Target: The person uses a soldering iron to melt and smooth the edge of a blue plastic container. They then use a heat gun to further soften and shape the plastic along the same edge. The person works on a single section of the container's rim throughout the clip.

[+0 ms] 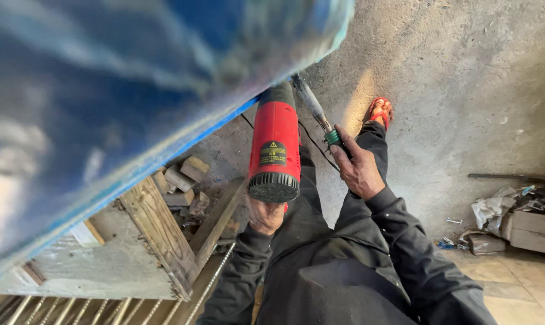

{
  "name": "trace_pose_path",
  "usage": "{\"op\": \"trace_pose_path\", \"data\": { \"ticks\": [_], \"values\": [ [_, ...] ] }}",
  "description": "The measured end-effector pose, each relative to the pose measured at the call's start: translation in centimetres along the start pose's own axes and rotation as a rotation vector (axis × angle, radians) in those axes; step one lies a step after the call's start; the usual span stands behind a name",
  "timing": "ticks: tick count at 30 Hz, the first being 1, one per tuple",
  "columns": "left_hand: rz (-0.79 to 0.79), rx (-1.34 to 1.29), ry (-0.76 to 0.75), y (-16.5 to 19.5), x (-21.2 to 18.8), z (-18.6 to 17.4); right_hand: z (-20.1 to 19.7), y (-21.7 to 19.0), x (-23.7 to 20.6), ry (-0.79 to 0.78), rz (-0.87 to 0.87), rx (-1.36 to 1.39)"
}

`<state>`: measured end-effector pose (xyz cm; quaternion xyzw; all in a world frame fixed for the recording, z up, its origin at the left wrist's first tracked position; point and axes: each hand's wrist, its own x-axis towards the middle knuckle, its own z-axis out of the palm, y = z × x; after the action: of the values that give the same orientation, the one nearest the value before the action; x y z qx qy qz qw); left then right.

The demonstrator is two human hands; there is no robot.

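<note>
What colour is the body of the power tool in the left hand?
Red, with a black rear end; the head view shows the power tool held by the left hand.

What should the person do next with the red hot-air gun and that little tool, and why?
Probably slide both a little further along the blue sheet's edge. The left hand points the red heat gun at that edge, and the right hand presses the green-collared tool right beside the nozzle, so the two seem to work as a pair.
</note>
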<state>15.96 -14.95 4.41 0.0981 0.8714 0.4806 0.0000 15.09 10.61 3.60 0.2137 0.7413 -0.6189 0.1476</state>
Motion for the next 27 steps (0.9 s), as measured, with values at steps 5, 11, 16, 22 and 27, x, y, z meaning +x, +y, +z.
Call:
{"op": "trace_pose_path", "data": {
  "ticks": [5,11,16,22,27],
  "values": [
    [-0.053,-0.115,-0.126,0.7,0.8,-0.3,0.0,-0.8,-0.1,0.048,-0.040,-0.151],
    [-0.086,-0.213,-0.122,1.4,1.7,-0.2,0.6,-1.3,-0.5,0.102,-0.138,-0.269],
    [0.246,0.227,-0.055,-0.8,-0.1,0.0,0.6,-1.8,-0.5,0.112,-0.154,-0.387],
    [0.513,0.521,-0.036,-2.8,-1.8,0.4,0.0,-3.5,0.0,0.075,-0.145,-0.496],
    [0.580,0.501,0.061,-3.6,-0.9,1.6,-0.5,-5.5,0.2,0.034,-0.088,-0.598]
  ]
}}
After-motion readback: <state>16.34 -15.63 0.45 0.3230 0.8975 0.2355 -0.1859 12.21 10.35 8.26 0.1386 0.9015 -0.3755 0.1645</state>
